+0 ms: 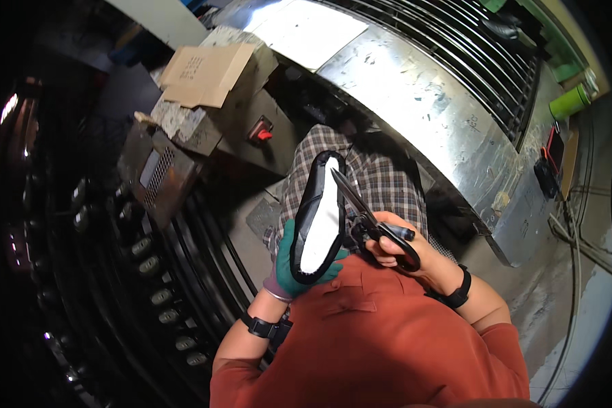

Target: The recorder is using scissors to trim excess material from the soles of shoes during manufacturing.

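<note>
Red shirt [381, 340] closest; gloved L hand [287, 268] grips shoe [318, 228], white side up, prob. for clear view; R hand [389, 246] clasps scissors [362, 209], tips at far end.

The shoe upper [309, 209] looks like smooth leather, a little glossy; its white bottom [321, 231] is matt. The scissors [354, 199] are of dark, shiny metal. The table [415, 95] is glossy, scratched metal, the cardboard [214, 71] matt paper.

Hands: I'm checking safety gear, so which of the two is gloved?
The left hand: it wears a green glove and holds the black-and-white shoe. The right hand, gripping the scissors, is ungloved.
</note>
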Action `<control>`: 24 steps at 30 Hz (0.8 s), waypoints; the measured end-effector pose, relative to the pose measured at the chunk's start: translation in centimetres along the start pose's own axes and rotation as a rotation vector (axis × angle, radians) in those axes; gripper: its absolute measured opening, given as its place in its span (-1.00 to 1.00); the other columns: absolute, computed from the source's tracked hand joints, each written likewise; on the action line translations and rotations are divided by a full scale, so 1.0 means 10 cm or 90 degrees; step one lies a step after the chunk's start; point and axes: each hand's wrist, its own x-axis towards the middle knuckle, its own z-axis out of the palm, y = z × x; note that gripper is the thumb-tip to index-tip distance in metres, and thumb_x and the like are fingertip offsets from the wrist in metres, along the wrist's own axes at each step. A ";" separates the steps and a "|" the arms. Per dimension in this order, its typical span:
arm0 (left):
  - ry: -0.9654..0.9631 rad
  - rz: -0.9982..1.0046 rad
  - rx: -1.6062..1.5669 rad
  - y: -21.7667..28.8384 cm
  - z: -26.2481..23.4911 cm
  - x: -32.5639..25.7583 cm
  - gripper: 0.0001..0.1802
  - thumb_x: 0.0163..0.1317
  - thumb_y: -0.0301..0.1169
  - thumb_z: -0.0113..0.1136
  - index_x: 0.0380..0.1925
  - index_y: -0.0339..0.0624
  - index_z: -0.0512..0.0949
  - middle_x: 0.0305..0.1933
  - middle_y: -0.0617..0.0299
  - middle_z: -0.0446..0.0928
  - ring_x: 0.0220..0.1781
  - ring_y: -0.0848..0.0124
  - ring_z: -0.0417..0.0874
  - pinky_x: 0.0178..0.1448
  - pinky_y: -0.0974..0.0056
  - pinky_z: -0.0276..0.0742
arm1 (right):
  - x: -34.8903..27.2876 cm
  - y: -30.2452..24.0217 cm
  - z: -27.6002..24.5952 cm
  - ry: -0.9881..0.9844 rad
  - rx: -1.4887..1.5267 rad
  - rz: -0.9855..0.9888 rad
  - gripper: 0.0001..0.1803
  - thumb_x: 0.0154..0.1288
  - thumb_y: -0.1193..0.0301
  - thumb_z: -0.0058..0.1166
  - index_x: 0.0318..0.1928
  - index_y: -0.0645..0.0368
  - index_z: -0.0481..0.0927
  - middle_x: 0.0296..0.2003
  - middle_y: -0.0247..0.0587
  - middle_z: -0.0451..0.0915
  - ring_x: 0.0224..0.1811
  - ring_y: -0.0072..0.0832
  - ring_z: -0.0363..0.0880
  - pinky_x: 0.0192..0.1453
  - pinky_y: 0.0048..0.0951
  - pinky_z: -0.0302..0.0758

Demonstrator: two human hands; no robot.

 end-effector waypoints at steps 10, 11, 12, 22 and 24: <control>-0.085 0.034 -0.014 -0.03 -0.24 0.10 -0.02 0.29 0.43 -0.32 0.33 -0.23 0.30 0.04 -0.29 0.56 -0.14 -0.07 0.71 -0.11 -0.05 0.71 | 0.26 0.19 0.09 0.019 -0.038 0.036 -0.50 0.34 0.49 0.16 0.24 0.21 0.31 -0.36 -0.25 0.49 -0.57 -0.72 0.28 -0.52 -0.66 0.19; -0.117 0.046 -0.027 -0.03 -0.28 0.12 -0.02 0.29 0.43 -0.32 0.33 -0.23 0.30 0.04 -0.29 0.56 -0.15 -0.08 0.72 -0.11 -0.07 0.71 | 0.29 0.20 0.08 0.021 -0.040 0.040 -0.50 0.34 0.49 0.16 0.24 0.21 0.31 -0.36 -0.25 0.49 -0.57 -0.72 0.28 -0.52 -0.66 0.19; -0.118 0.045 -0.030 -0.02 -0.25 0.11 -0.02 0.29 0.43 -0.32 0.33 -0.23 0.30 0.04 -0.29 0.56 -0.15 -0.08 0.72 -0.11 -0.07 0.71 | 0.31 0.21 0.06 0.019 -0.052 0.046 -0.51 0.34 0.49 0.15 0.24 0.19 0.32 -0.39 -0.29 0.47 -0.57 -0.72 0.27 -0.53 -0.66 0.18; -0.156 0.029 -0.125 -0.01 -0.31 0.12 -0.08 0.34 0.38 -0.33 0.39 -0.16 0.21 0.15 -0.20 0.52 -0.10 -0.12 0.70 -0.05 -0.17 0.69 | 0.23 0.18 0.17 0.047 -0.042 0.108 -0.52 0.34 0.45 0.17 0.23 0.17 0.36 -0.42 -0.32 0.44 -0.61 -0.75 0.18 -0.58 -0.68 0.09; -0.159 0.044 -0.092 0.02 -0.30 0.12 -0.08 0.34 0.38 -0.33 0.40 -0.14 0.20 0.17 -0.20 0.51 -0.07 -0.14 0.69 -0.05 -0.19 0.69 | 0.19 0.03 0.23 0.074 -0.206 0.042 -0.52 0.30 0.45 0.22 0.20 0.20 0.40 -0.38 -0.32 0.49 -0.49 -0.71 0.37 -0.44 -0.65 0.31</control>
